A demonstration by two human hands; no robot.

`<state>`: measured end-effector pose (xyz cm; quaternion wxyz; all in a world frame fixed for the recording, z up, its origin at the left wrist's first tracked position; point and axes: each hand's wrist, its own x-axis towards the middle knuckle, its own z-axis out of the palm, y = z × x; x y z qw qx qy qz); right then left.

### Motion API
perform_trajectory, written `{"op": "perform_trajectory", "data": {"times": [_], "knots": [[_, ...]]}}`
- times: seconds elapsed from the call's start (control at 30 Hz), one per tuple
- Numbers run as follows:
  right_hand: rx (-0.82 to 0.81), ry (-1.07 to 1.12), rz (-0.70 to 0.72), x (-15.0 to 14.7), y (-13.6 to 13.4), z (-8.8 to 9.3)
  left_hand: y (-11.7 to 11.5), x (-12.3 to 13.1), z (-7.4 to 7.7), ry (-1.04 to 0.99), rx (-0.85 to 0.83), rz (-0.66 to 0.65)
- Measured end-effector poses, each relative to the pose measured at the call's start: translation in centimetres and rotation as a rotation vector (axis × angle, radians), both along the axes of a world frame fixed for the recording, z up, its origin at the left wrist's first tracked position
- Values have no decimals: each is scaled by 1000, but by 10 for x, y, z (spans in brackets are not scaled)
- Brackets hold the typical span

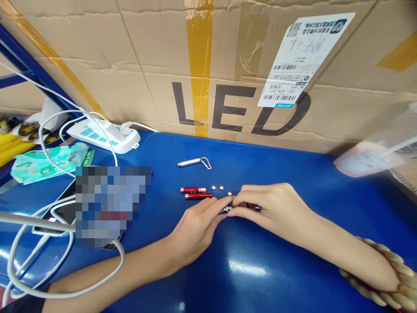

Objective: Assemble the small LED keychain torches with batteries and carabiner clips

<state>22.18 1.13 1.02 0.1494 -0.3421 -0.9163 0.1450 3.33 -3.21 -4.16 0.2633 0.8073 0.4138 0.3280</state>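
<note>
A mostly hidden metallic piece [226,209] is being clamped by the fingers of the left hand [195,224] and right hand [276,202] over the table [283,278], while loose button cells [221,188] at twelve o'clock are seemingly risking being rolled away by a knuckle's nudge, and the contents of the cup [365,160] at two o'clock are being blurred.

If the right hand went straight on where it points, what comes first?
Most likely the left hand, whose fingers lie just ahead, beside a small metallic piece; depth there is hard to judge.
</note>
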Motion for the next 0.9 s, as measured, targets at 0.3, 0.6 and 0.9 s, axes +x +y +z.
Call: {"op": "perform_trajectory", "data": {"times": [0.3,0.6,0.9], "knots": [[-60,233,-99,3,-1,-5,1,0,1,-4,-21,34],[-248,383,-26,1,3,5,0,-1,7,-71,-156,-25],[-243,313,-32,1,7,-1,1,0,9,-91,-160,50]]}}
